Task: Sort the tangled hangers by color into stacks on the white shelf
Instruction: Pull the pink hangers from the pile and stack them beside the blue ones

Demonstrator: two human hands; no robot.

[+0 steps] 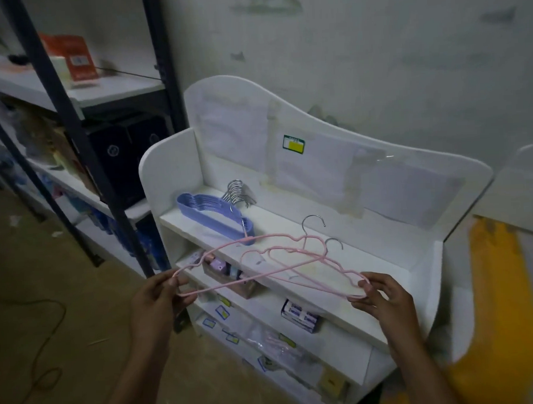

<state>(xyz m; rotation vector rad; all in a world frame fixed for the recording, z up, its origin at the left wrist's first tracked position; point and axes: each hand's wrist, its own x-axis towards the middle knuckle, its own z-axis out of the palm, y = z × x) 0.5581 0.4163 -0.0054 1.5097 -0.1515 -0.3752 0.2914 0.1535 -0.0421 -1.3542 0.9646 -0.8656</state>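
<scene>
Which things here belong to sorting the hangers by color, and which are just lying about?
Part of the job:
pink hangers, pinched by the left hand and right hand
blue hanger stack
white shelf

Lying about:
red box on the metal rack
small boxes lower down
cable on the floor

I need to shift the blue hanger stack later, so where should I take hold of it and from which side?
Judging by its pose, grip the blue hanger stack across its bunched plastic arms near the middle, coming from the front of the white shelf. The metal hooks fan out toward the back panel, so that side is awkward. Both hands are busy now, holding the pink hangers.
</scene>
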